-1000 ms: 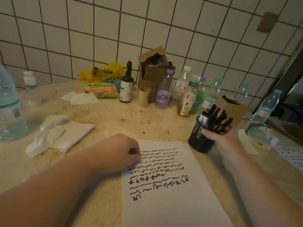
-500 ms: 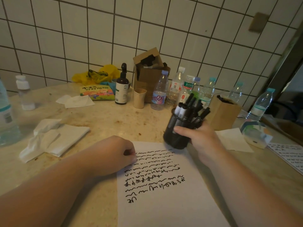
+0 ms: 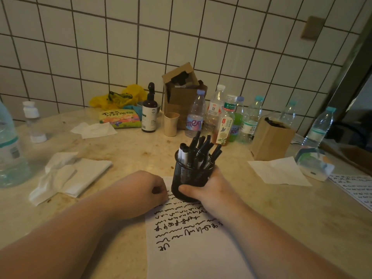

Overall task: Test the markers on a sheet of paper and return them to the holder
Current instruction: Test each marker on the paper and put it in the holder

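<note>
The right hand (image 3: 213, 190) wraps its grip round the black mesh holder (image 3: 190, 178), thumb across the front. The left hand (image 3: 145, 191) rests as a clenched fist (holding nothing seen) on the paper (image 3: 193, 248). The surface (image 3: 128, 154) is beige stone below white tiles. The markers (image 3: 199, 150) stand up in the holder, tips leaning far and right.

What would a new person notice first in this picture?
The black mesh holder full of markers stands at the centre, on the top edge of the scribbled paper, gripped by the right hand. The left hand, curled, rests on the paper's upper left corner.
</note>
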Demonstrator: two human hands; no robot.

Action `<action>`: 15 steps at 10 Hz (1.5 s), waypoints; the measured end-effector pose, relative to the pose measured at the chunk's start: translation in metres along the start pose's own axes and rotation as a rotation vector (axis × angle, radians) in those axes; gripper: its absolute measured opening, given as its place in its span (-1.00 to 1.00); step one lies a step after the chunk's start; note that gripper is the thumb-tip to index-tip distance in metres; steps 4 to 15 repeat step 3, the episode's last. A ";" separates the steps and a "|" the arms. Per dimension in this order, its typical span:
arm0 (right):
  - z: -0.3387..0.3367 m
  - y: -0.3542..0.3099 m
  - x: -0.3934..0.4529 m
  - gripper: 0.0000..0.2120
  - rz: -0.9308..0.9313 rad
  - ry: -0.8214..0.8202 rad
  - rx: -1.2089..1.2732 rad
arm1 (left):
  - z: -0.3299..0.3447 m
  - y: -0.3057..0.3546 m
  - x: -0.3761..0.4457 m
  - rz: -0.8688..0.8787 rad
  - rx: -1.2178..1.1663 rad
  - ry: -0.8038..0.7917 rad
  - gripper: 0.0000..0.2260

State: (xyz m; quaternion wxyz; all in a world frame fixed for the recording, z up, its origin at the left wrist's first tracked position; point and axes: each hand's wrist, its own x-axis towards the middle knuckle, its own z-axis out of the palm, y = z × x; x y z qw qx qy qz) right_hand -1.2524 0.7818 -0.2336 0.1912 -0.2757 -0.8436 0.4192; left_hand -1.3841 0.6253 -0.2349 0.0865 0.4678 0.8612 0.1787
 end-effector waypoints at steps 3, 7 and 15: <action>0.014 0.003 -0.004 -0.15 0.059 0.157 -0.032 | -0.001 0.003 -0.003 -0.027 0.004 0.003 -0.87; 0.014 0.003 -0.004 -0.15 0.059 0.157 -0.032 | -0.001 0.003 -0.003 -0.027 0.004 0.003 -0.87; 0.014 0.003 -0.004 -0.15 0.059 0.157 -0.032 | -0.001 0.003 -0.003 -0.027 0.004 0.003 -0.87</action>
